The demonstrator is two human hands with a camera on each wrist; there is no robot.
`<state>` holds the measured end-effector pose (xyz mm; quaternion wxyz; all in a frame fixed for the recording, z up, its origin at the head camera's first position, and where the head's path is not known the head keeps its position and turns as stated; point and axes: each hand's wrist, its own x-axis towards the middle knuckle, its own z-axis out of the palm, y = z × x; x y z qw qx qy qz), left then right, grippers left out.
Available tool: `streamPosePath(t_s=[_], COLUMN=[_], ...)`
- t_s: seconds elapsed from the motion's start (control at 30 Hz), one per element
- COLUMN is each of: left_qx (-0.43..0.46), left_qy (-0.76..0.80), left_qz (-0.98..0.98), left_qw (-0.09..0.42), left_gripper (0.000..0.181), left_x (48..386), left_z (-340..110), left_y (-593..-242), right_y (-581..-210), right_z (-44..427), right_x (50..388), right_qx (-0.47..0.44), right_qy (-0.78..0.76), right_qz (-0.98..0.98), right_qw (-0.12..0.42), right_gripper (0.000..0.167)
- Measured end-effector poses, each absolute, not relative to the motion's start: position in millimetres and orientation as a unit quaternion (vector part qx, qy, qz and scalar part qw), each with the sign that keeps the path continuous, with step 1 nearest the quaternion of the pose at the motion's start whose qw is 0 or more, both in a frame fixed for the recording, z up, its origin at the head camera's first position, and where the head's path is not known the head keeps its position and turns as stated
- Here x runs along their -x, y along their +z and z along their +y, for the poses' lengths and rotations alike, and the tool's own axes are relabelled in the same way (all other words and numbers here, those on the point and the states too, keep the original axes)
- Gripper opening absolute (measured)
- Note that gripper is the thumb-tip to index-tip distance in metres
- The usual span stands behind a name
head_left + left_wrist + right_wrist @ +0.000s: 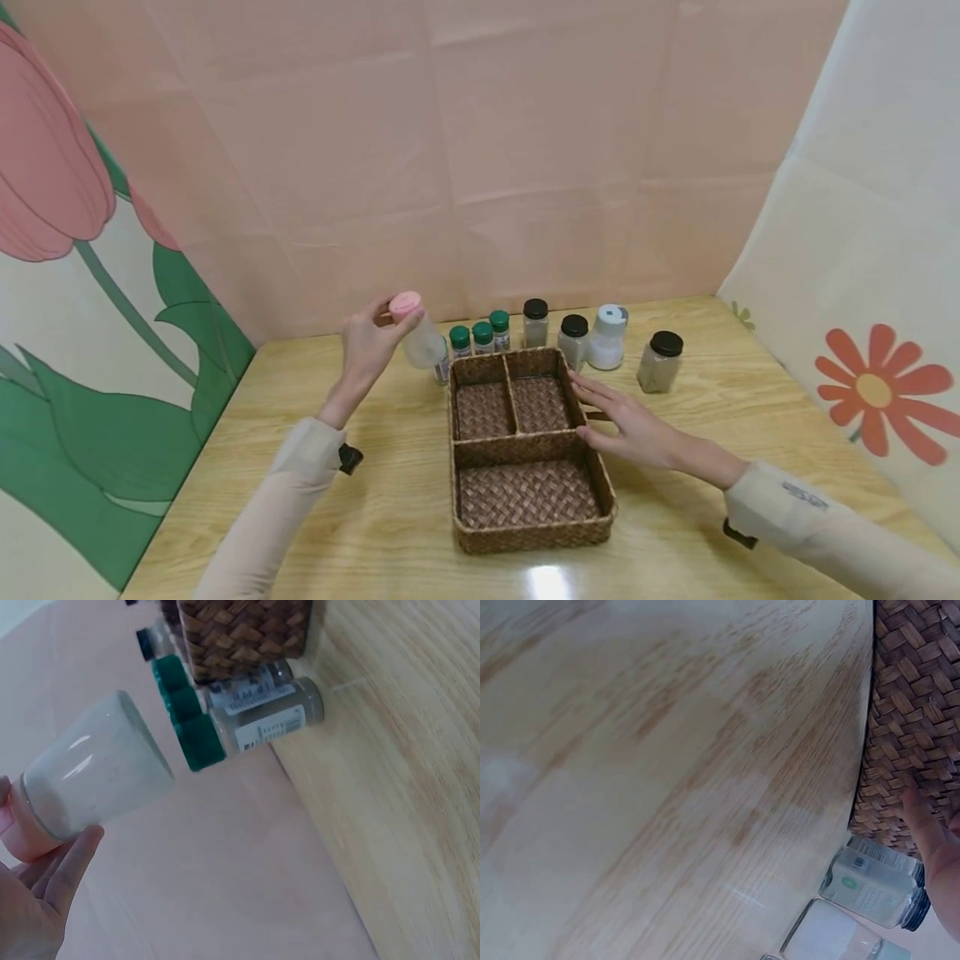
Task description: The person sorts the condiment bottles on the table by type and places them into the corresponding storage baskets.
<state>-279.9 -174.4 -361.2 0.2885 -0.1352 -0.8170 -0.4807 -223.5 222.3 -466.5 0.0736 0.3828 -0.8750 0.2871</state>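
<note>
A: What does the left hand [366, 343] hold?
B: Its fingers grip the pink lid [406, 302] of a translucent jar [425, 345], held tilted above the wooden table [375, 517], just left of the green-capped spice bottles [483, 335].
A: And the right hand [633, 427]?
B: Its fingers, extended, touch the right side of the three-compartment woven basket [534, 537], which stands in front of the bottles and a black-lidded jar [573, 335].
</note>
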Motion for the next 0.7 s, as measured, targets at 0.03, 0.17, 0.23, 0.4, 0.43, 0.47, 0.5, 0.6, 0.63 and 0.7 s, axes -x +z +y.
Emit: streamPosePath(t_s=[0.03, 0.17, 0.23, 0.4, 0.43, 0.47, 0.5, 0.6, 0.63, 0.7], left_qx=[0.136, 0.137, 0.141, 0.155, 0.158, 0.161, 0.164, 0.174, 0.177, 0.183], left_qy=[-0.48, -0.472, -0.471, -0.473, -0.473, -0.473, -0.472, -0.469, -0.47, -0.471], left_qz=[-0.818, -0.823, -0.823, -0.821, -0.82, -0.82, -0.819, -0.818, -0.818, -0.818], left_qw=[0.287, 0.284, 0.284, 0.282, 0.282, 0.281, 0.283, 0.283, 0.282, 0.276], left_gripper=[0.043, 0.045, 0.044, 0.043, 0.043, 0.042, 0.042, 0.042, 0.042, 0.043], left_x=[279, 278, 278, 278, 278, 278, 279, 279, 279, 280], left_z=[-173, -170, -168, -161, -159, -157, -156, -151, -149, -147], left_y=[-361, -362, -363, -365, -365, -366, -366, -368, -368, -369], right_y=[-467, -469, -470, -471, -471, -471, -471, -472, -472, -472], right_z=[222, 223, 224, 225, 225, 225, 225, 224, 224, 224], right_x=[224, 224, 225, 225, 225, 226, 226, 226, 226, 226], right_qx=[-0.382, -0.383, -0.385, -0.386, -0.386, -0.386, -0.386, -0.385, -0.384, -0.384], right_qy=[0.287, 0.288, 0.292, 0.303, 0.302, 0.301, 0.299, 0.293, 0.292, 0.294], right_qz=[-0.875, -0.875, -0.873, -0.869, -0.869, -0.869, -0.87, -0.872, -0.872, -0.873], right_qw=[0.073, 0.072, 0.071, 0.067, 0.069, 0.07, 0.072, 0.075, 0.075, 0.073], right_gripper=[0.065, 0.065, 0.065, 0.066, 0.066, 0.066, 0.066, 0.065, 0.065, 0.065])
